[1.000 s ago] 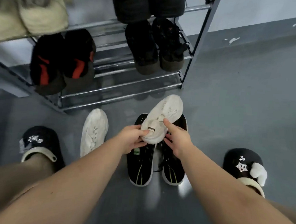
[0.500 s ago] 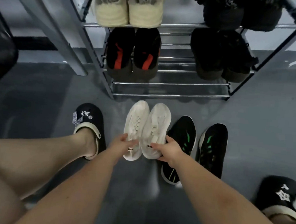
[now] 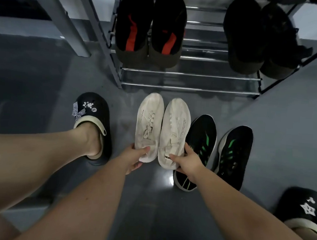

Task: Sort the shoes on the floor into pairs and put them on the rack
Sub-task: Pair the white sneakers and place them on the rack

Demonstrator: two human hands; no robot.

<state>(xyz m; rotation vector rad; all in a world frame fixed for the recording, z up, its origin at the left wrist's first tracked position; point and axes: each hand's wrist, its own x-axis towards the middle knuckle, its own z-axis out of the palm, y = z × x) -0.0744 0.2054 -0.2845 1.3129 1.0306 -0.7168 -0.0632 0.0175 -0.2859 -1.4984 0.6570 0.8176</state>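
Beside green-striped sneakers (image 3: pixel 216 150), each grip pinches a white sneaker: left (image 3: pixel 133 158), right (image 3: pixel 188 162).

right clog (image 3: pixel 304 213): cut off by right and bottom edges | dark shoes (image 3: pixel 259 39) on rack: toes cropped at top, detail lost in shadow | white sneaker (image 3: pixel 173 133) side print: too small to read | heel partly hidden by right hand (image 3: pixel 187 162)

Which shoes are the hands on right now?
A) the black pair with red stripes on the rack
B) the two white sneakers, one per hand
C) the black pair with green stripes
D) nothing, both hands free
B: the left hand has its grip on the heel of the left white sneaker and the right hand on the right white sneaker, side by side.
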